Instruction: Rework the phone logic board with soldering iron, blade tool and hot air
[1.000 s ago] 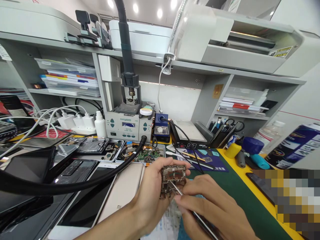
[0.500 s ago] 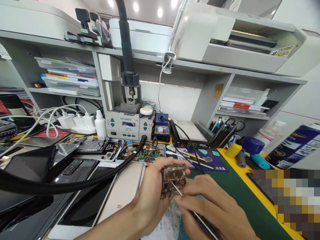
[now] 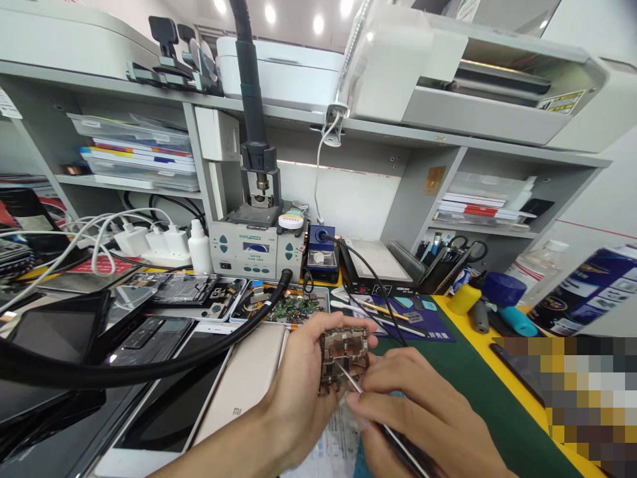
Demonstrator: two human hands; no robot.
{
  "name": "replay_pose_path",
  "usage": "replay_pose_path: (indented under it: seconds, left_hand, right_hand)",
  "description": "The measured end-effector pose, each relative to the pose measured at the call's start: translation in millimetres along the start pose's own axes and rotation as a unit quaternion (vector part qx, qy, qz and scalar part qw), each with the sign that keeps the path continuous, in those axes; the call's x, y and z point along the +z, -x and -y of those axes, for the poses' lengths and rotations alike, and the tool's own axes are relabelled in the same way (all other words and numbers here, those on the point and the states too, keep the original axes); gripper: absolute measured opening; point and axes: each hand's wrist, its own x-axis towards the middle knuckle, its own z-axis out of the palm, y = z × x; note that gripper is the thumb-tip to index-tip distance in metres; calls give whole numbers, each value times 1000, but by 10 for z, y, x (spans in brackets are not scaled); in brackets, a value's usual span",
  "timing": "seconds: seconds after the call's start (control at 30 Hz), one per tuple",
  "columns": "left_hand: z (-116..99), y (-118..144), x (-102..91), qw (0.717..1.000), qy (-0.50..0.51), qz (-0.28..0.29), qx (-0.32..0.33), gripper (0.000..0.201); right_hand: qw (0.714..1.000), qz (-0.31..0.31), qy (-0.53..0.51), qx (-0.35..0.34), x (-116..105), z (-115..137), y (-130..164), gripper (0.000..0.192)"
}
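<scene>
A: Report the left hand [image 3: 298, 382].

B: From where I stand, it cradles a small circuit board [image 3: 343, 337], fingertips showing at the board's right edge.

A: And the right hand [image 3: 423, 405]?

B: It grips a slim metal tool [image 3: 355, 383]. The tip is at the board's face; I cannot confirm contact.

A: Left side?

B: A pale phone [image 3: 256, 372] marked "MI" lies beside the left forearm. A black hose [image 3: 149, 376] arches over the phones.

A: Far side?

B: A grey control unit [image 3: 259, 267] with a small display; to its right, a blue unit [image 3: 314, 234].

A: Right side?

B: A green mat [image 3: 478, 372], bordered by a yellow strip [image 3: 490, 338].
</scene>
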Motion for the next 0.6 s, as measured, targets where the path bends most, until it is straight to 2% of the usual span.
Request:
replay_pose_path:
  seconds: [0.6]
  left_hand:
    - [-4,-2,4,1000,3,-4,-4,41]
  right_hand:
    - [1000,-2,4,8,5,9,-14,23]
